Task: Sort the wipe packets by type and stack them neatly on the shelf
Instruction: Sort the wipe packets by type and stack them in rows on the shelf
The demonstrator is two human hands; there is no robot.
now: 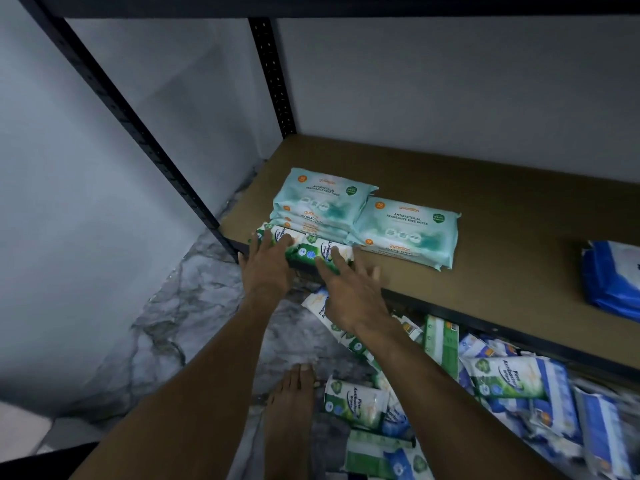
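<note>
- The green-and-white packets point(306, 249) sit on the very front lip of the shelf point(485, 188), at 6 o'clock from the taller teal stack point(322, 202). I'd guess a careless release lets them slip off onto the loose pile point(502, 386) on the floor at 5 o'clock.
- A hard shove toward 12 o'clock could skew that teal stack, whose packets already lie stepped.
- The left hand point(266, 268) lies over the packets' left end, fingers fairly straight, pressing rather than pinching.
- The right hand point(349, 296) reaches in from 5 o'clock, fingers spread, forefinger on the packets' right end; its fingertips are blurred.
- The blue packets point(609, 282) lie well apart at 3 o'clock.
</note>
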